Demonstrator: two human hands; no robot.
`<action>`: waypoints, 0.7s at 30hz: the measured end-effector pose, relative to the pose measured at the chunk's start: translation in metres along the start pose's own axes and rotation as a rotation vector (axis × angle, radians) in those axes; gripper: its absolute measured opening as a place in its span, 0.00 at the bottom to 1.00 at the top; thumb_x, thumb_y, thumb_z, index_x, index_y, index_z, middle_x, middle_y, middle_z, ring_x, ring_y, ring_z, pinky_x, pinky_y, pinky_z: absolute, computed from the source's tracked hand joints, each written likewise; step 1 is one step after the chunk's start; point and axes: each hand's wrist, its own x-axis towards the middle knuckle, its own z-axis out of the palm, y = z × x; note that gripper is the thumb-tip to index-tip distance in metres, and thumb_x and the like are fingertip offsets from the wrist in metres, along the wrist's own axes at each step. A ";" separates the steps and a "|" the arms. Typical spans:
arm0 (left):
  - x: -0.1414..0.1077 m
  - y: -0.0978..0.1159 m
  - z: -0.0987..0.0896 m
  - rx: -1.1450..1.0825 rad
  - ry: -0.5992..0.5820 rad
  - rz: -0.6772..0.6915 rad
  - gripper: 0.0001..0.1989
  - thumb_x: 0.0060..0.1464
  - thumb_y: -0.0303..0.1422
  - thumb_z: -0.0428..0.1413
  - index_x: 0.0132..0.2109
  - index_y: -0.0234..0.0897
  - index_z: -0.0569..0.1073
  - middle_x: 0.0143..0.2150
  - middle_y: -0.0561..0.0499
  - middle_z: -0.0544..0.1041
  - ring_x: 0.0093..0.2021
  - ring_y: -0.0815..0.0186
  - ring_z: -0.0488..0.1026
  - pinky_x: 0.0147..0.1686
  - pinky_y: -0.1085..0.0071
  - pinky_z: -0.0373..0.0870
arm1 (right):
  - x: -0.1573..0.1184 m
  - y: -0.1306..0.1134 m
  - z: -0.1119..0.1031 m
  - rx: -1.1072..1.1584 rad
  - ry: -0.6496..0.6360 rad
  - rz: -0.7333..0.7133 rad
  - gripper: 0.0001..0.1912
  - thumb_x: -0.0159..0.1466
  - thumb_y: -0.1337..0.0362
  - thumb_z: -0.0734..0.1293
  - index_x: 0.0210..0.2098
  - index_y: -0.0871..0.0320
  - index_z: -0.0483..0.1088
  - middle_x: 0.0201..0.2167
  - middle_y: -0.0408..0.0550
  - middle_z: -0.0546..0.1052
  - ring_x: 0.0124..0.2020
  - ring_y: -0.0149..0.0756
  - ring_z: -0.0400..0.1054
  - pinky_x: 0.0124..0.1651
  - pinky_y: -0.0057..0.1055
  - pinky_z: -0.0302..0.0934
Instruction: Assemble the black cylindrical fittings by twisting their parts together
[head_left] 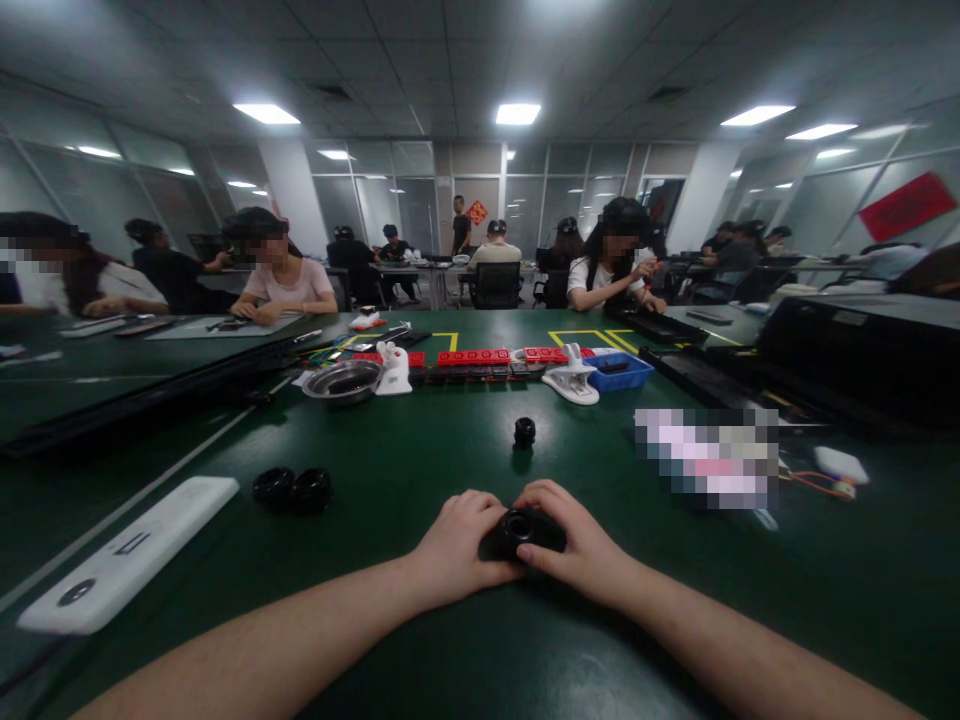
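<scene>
A black part with a round, ring-like opening on top (pixel 519 526) lies between my hands, low over the table or resting on it; I cannot tell which. My left hand (pixel 463 540) is wrapped round its left side. My right hand (pixel 574 540) closes on its right side, with the thumb at the front of the ring and the fingers behind. The fingers cover much of its outline. Straight ahead stands a small black ribbed ring-shaped piece (pixel 524 432). Two similar pieces, a left one (pixel 273 487) and a right one (pixel 312 490), sit side by side to the left.
A white power strip (pixel 131 555) lies left on the green table (pixel 420 440). Farther off are a metal bowl (pixel 319 395), white clip stands (pixel 393 370), red bins (pixel 472 358) and a blue tray (pixel 634 375). Black casings flank both sides. People sit across the table.
</scene>
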 end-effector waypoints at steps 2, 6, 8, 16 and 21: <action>0.000 -0.001 0.000 -0.002 -0.004 -0.004 0.21 0.42 0.44 0.58 0.42 0.40 0.68 0.43 0.50 0.67 0.43 0.60 0.63 0.43 0.64 0.60 | -0.001 0.002 -0.001 0.040 -0.048 -0.039 0.18 0.55 0.68 0.63 0.46 0.56 0.62 0.45 0.50 0.64 0.47 0.41 0.59 0.51 0.39 0.54; -0.001 -0.001 -0.001 -0.007 0.007 0.006 0.19 0.42 0.43 0.58 0.41 0.39 0.68 0.43 0.50 0.67 0.43 0.60 0.63 0.43 0.64 0.60 | -0.005 0.006 0.002 0.066 -0.056 -0.002 0.26 0.54 0.67 0.63 0.52 0.56 0.56 0.50 0.53 0.61 0.52 0.44 0.56 0.53 0.43 0.51; -0.001 0.000 -0.001 -0.011 0.004 0.012 0.19 0.43 0.42 0.58 0.41 0.40 0.68 0.43 0.50 0.68 0.43 0.60 0.63 0.43 0.64 0.60 | -0.005 0.006 0.004 0.052 -0.016 0.059 0.26 0.54 0.65 0.65 0.51 0.57 0.55 0.48 0.53 0.64 0.49 0.43 0.59 0.51 0.43 0.54; -0.001 0.001 -0.002 -0.016 -0.006 -0.003 0.21 0.42 0.44 0.58 0.43 0.40 0.68 0.43 0.50 0.67 0.43 0.59 0.63 0.43 0.63 0.60 | 0.000 0.001 -0.002 0.042 -0.046 -0.027 0.15 0.56 0.67 0.62 0.44 0.57 0.63 0.42 0.50 0.65 0.45 0.40 0.61 0.49 0.39 0.55; -0.001 0.000 -0.002 -0.012 0.003 0.008 0.19 0.43 0.44 0.58 0.41 0.39 0.68 0.43 0.50 0.67 0.43 0.60 0.63 0.43 0.64 0.60 | -0.004 0.006 0.002 0.082 -0.055 0.030 0.24 0.56 0.65 0.63 0.51 0.57 0.56 0.49 0.53 0.63 0.50 0.43 0.57 0.52 0.42 0.52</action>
